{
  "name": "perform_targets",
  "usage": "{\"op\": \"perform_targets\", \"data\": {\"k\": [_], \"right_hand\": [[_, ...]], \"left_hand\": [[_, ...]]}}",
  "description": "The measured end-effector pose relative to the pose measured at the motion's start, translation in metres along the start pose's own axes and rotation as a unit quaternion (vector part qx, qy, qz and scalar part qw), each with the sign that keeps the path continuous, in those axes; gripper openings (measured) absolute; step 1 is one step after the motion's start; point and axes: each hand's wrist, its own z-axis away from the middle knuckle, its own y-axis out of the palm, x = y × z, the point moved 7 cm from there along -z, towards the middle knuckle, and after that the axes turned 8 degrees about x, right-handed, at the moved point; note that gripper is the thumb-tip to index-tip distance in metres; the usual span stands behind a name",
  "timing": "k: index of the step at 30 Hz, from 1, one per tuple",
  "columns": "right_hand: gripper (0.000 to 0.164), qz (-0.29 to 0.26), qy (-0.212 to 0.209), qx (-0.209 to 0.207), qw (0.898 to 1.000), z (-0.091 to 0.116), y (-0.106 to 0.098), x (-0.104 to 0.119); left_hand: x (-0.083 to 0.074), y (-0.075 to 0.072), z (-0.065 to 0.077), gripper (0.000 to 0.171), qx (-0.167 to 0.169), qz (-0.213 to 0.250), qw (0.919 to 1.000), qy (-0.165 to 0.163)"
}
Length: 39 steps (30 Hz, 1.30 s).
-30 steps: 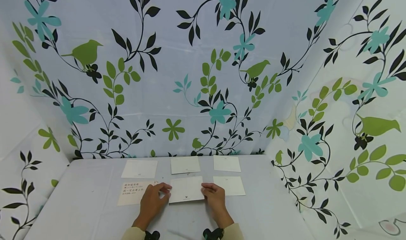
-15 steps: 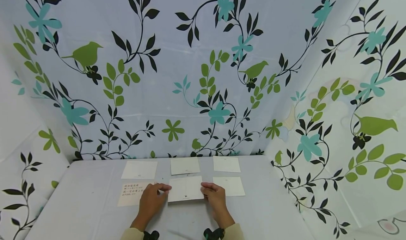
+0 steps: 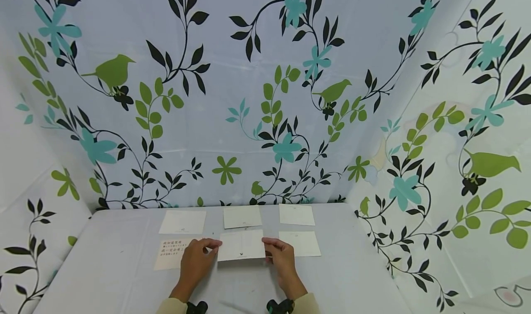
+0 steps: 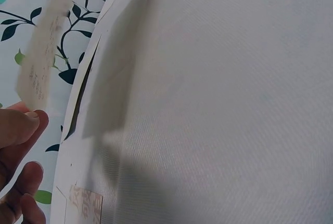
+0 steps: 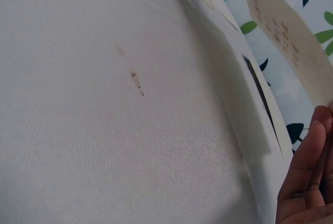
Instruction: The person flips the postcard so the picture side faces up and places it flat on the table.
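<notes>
A cream paper card [image 3: 241, 245] is held up between both hands, its plain side with a small dark mark facing the head camera. My left hand [image 3: 196, 261] pinches its left edge between thumb and fingers, and my right hand [image 3: 283, 261] pinches the right edge. Seen from the left wrist, the card [image 4: 44, 52] stands clear of the table and shows lines of print on its other face. Print also shows on the card [image 5: 286, 31] in the right wrist view. Just left of it, a text card [image 3: 170, 254] lies face up, partly covered by my left hand.
Three blank-looking cards, the left one [image 3: 182, 222], the middle one [image 3: 242, 216] and the right one [image 3: 296, 214], form a row at the back. Another card [image 3: 304, 244] lies beside my right hand. Behind the white table [image 3: 108, 258] hangs a patterned cloth [image 3: 186, 120].
The held card has moved slightly left and its near edge has risen a little. Both hands have kept their pinch on it, and the other cards have stayed in place.
</notes>
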Motion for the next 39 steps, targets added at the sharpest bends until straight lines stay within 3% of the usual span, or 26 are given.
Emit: {"op": "perform_targets", "data": {"k": [15,27,39], "right_hand": [[0.021,0.008,-0.019,0.006,1.000,0.004,0.000,0.000],[0.026,-0.001,-0.012,0.014,1.000,0.004,0.000,-0.004],[0.020,0.001,0.000,0.002,1.000,0.003,0.000,-0.012]], "left_hand": [[-0.003,-0.001,0.002,0.014,-0.006,0.004,1.0000,-0.001],[-0.003,0.000,0.002,0.012,-0.017,0.005,0.9997,0.017],[-0.005,0.001,0.006,0.010,-0.010,0.007,0.9999,0.008]]}}
